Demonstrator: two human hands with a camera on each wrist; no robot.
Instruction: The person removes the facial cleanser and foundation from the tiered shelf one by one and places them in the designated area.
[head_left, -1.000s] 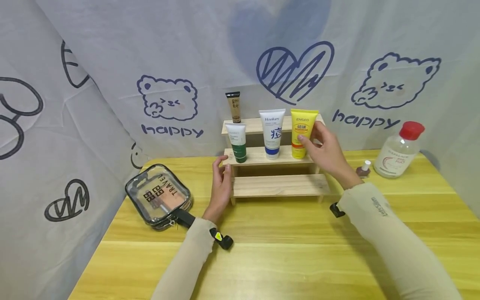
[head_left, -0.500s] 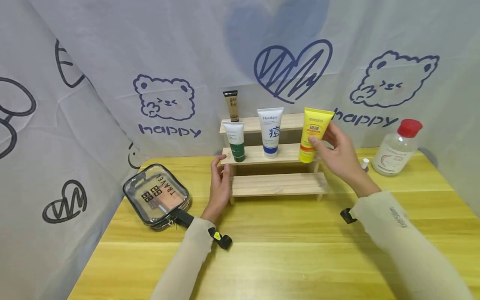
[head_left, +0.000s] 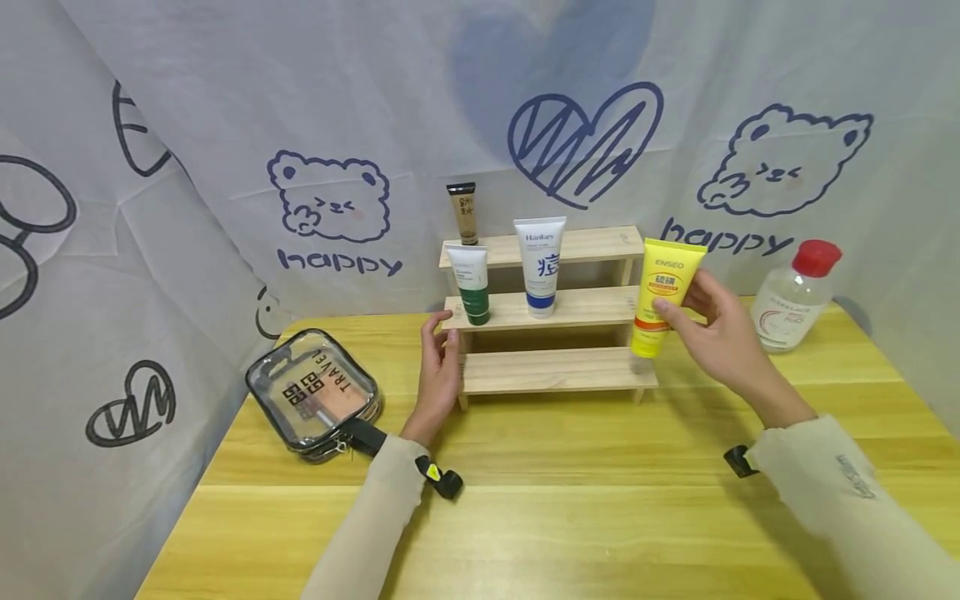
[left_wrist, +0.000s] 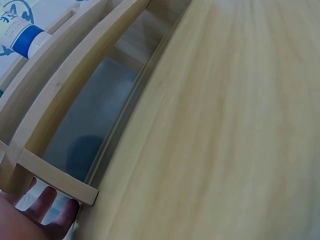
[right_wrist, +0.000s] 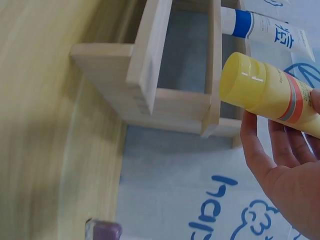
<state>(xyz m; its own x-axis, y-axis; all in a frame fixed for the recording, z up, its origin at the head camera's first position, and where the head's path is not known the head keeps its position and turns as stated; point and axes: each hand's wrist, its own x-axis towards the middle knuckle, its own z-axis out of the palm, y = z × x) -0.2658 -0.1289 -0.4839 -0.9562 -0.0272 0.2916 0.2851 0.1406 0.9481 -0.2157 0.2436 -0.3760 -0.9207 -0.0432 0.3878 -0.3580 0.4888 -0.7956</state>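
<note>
The person's right hand (head_left: 720, 337) has its fingers and thumb curled round a yellow tube (head_left: 663, 293), cap pointing down, holding it in the air just off the right end of the wooden step shelf (head_left: 558, 371), level with its middle and lowest steps and tilted a little to the right. From the right wrist view the same yellow tube (right_wrist: 272, 95) lies across the fingers (right_wrist: 257, 145), its rounded cap close to the shelf's end post. The left hand (head_left: 438, 367) rests against the left end of the shelf with its fingers fairly straight, the grip around nothing; in the left wrist view its fingertips (left_wrist: 47, 200) show behind the shelf's corner strut. On the middle step stand 2 tubes, a white one with a green cap (head_left: 471, 283) and a white one with a blue cap (head_left: 540, 267); a slim brown tube (head_left: 465, 212) stands on the top step. A clear travel pouch (head_left: 315, 392) lies on the yellow table (head_left: 570, 517) to the left, near the left forearm. A clear bottle with a red cap (head_left: 797, 292) stands at the right, beyond the right hand.
</note>
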